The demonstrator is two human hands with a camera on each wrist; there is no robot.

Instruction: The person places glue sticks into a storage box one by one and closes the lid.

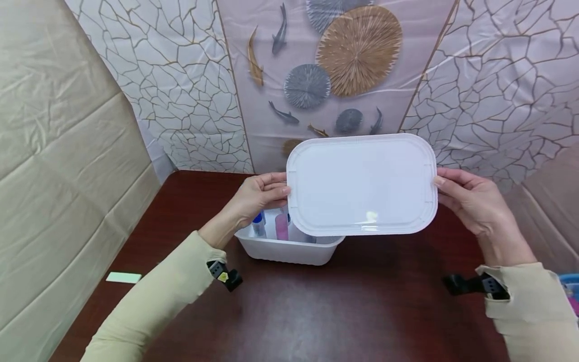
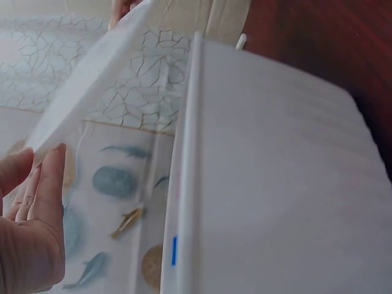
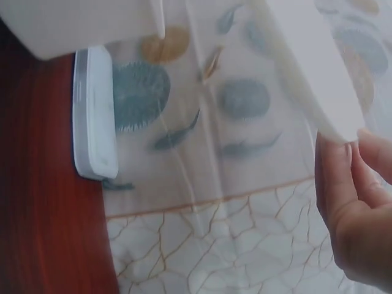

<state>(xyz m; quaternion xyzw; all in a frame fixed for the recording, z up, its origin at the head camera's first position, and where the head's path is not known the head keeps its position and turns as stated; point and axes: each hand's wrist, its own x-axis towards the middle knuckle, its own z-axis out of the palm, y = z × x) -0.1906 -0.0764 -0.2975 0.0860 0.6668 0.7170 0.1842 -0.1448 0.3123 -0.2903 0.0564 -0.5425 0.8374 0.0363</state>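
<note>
A white rectangular lid with rounded corners is held up in the air between both hands. My left hand pinches its left edge between thumb and fingers, and my right hand pinches the right edge the same way. Below and partly behind the lid, a white plastic bin stands on the table. Inside the bin are a pink cylindrical item and a clear bottle with a blue cap; the lid hides the rest. In the left wrist view, the bin's side fills the right half.
A pale green flat strip lies at the table's left edge. A white flat box-like object shows on the dark red table in the right wrist view. Part of a blue container shows at the far right. Patterned cloth hangs behind.
</note>
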